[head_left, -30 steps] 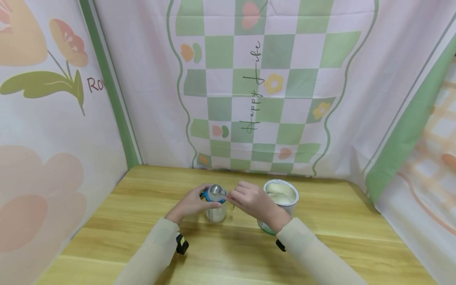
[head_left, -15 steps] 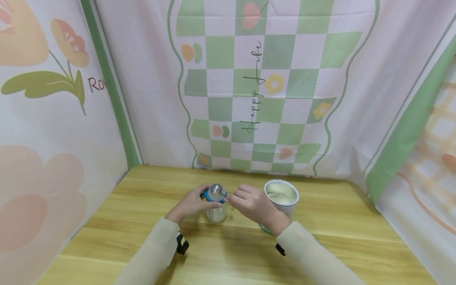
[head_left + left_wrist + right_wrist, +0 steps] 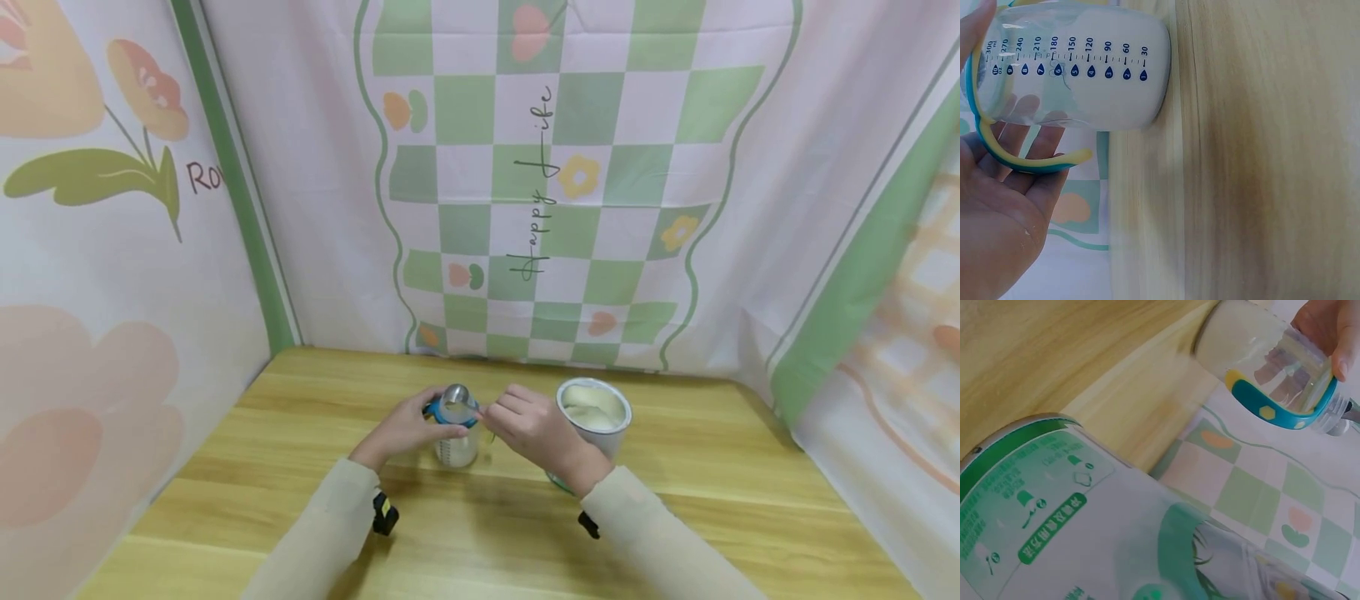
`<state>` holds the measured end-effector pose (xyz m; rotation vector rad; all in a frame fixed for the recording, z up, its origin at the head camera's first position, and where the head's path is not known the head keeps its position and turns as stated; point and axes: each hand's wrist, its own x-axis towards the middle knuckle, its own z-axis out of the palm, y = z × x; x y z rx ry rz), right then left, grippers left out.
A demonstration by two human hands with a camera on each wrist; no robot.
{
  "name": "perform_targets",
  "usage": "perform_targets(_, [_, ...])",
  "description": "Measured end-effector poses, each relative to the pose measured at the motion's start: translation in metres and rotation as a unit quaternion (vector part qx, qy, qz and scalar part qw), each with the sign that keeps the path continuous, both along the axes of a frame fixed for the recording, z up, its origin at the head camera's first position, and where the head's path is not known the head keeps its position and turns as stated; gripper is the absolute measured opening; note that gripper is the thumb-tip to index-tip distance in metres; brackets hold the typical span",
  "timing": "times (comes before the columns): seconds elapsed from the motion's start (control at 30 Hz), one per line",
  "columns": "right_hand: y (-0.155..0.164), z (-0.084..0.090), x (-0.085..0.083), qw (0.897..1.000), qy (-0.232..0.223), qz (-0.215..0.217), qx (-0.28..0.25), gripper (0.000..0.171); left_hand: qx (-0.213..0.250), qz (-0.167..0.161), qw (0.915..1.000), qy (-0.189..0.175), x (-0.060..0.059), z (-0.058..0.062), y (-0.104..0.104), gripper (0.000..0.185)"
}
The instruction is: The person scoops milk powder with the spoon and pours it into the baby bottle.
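Note:
A clear baby bottle (image 3: 456, 450) with a blue and yellow handled collar stands upright on the table, whitish contents in its lower part. My left hand (image 3: 405, 430) grips it around the collar, thumb in front. In the left wrist view, that hand's fingers (image 3: 1044, 140) show behind the bottle (image 3: 1085, 69) and its curved handle (image 3: 1035, 164). My right hand (image 3: 528, 423) pinches the handle of a round metal scoop (image 3: 457, 394), whose bowl sits tipped at the bottle's mouth. The right wrist view catches only part of the scoop (image 3: 1352, 412) at its edge.
To the right, partly behind my right forearm, stands an open milk powder can (image 3: 617, 442) with pale powder inside. Its green and white printed side (image 3: 1104, 512) fills much of the right wrist view. Behind the wooden table (image 3: 300, 400) hangs a checked curtain (image 3: 555, 242).
The scoop has tipped and risen slightly at the bottle's mouth, with more of the opening showing beneath it. My left hand stays around the collar; the bottle and can stand where they were.

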<state>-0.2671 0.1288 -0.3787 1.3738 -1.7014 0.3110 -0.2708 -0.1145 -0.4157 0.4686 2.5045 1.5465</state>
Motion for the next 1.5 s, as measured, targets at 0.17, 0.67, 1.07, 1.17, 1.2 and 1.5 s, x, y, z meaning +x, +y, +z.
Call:
perform_targets(0.17, [0.000, 0.001, 0.000, 0.999, -0.044, 0.004, -0.016, 0.030, -0.004, -0.002, 1.0000, 0.002, 0.000, 0.001, 0.001, 0.081])
perform_targets(0.67, [0.003, 0.011, 0.000, 0.965, -0.224, -0.034, -0.136, 0.009, -0.022, 0.009, 0.9997, 0.005, -0.002, 0.001, 0.001, 0.079])
perform_targets(1.07, [0.006, 0.020, 0.006, 0.884, -0.389, -0.068, -0.249, 0.010, -0.026, 0.008, 0.9996, 0.005, 0.000, 0.003, 0.001, 0.078])
perform_targets(1.17, [0.007, 0.022, 0.007, 0.861, -0.427, -0.079, -0.265, 0.013, -0.023, 0.008, 0.9997, 0.004, 0.000, 0.002, 0.001, 0.078])
perform_targets(1.2, [0.008, 0.023, 0.007, 0.856, -0.435, -0.081, -0.268, 0.014, -0.022, 0.009, 0.9997, 0.004, 0.000, 0.002, 0.001, 0.079])
perform_targets(1.5, [0.014, 0.031, 0.010, 0.834, -0.468, -0.082, -0.281, 0.017, -0.029, 0.007, 0.9995, 0.005, 0.001, 0.003, 0.001, 0.079])
